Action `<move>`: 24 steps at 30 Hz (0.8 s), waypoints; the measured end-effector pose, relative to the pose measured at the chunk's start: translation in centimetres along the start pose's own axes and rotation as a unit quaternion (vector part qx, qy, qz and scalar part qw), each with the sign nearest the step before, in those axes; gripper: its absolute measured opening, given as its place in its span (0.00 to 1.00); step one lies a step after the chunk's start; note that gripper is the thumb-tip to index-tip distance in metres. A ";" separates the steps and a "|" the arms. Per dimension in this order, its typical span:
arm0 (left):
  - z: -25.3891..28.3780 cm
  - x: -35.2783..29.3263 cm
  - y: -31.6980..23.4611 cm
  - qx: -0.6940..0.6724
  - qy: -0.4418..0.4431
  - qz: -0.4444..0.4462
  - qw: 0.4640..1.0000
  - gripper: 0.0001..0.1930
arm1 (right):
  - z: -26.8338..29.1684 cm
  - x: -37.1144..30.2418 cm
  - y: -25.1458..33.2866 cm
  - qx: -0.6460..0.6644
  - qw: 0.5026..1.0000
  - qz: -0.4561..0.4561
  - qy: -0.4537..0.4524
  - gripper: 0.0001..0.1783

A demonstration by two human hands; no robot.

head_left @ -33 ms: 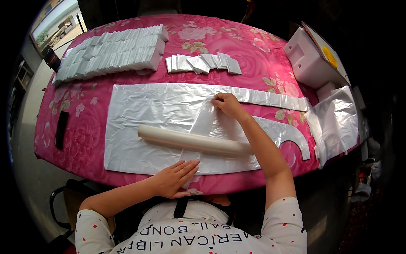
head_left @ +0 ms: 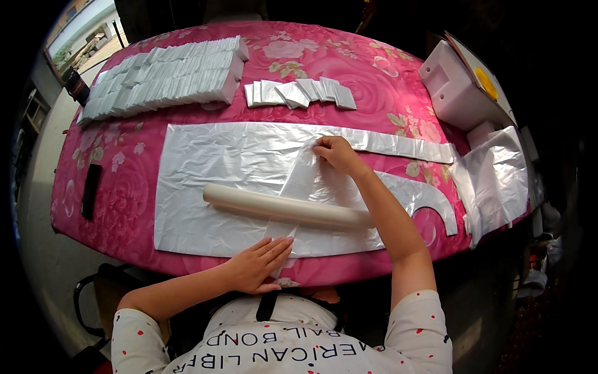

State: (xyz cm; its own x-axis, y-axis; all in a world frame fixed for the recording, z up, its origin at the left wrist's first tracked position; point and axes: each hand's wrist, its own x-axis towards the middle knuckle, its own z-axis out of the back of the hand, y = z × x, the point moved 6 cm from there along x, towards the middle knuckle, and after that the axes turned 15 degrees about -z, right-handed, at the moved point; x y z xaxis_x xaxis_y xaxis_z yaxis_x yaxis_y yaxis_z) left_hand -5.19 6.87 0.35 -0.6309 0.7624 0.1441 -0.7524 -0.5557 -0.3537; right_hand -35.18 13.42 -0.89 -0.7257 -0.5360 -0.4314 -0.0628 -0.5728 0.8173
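A stack of thin, shiny white plastic sheets (head_left: 212, 153) lies flat in front of me, with a long strip and a curved hook-shaped piece extending at its right end. My right hand (head_left: 336, 154) pinches the upper edge of a folded-over layer of the plastic sheet (head_left: 301, 177). My left hand (head_left: 261, 265) lies flat at the near edge, fingers stretched out, touching the lower end of that layer. Between my hands a long off-white tube (head_left: 280, 207) rests across the sheets; its right end passes behind my right forearm.
Folded white packets (head_left: 168, 78) stand in dense rows at the far left, with several more packets (head_left: 299, 93) at far centre. A black bar-shaped object (head_left: 91, 192) lies at left. To the right are a white foam box (head_left: 451, 84) and crumpled plastic (head_left: 495, 177) on the pink floral tablecloth (head_left: 367, 68).
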 end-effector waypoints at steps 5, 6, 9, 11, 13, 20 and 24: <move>-1.7 0.1 -1.1 0.079 0.032 0.023 0.996 0.40 | 2.7 -2.4 1.5 0.135 0.978 0.053 -0.149 0.27; -1.9 0.2 -1.4 0.076 0.027 0.034 0.996 0.39 | 2.1 -3.3 2.0 0.106 0.982 0.086 -0.131 0.29; -2.5 0.3 -2.1 0.064 0.008 0.067 0.996 0.39 | -3.6 -10.1 4.2 -0.083 0.985 0.150 -0.010 0.23; -2.9 0.5 -2.5 0.060 -0.007 0.076 0.995 0.39 | -7.8 -13.9 2.9 -0.200 0.959 0.197 0.048 0.24; -3.0 0.7 -2.7 0.074 -0.007 0.076 0.994 0.39 | -9.3 -15.8 1.5 -0.290 0.920 0.260 -0.041 0.26; -2.9 0.9 -3.1 0.108 0.011 0.080 0.991 0.39 | -1.3 -15.1 -1.4 -0.314 0.905 0.184 -0.218 0.30; -2.8 1.0 -2.9 0.061 -0.024 0.065 0.996 0.40 | 5.5 -15.1 -4.1 -0.300 0.879 0.132 -0.346 0.30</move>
State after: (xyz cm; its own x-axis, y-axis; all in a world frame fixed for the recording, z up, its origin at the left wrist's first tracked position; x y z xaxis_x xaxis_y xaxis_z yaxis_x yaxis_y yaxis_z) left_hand -3.12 10.16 -1.13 -0.7309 0.6660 0.1493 -0.6791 -0.6875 -0.2573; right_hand -27.67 27.31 4.35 -0.9169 -0.3123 0.2484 0.3921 -0.8207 0.4156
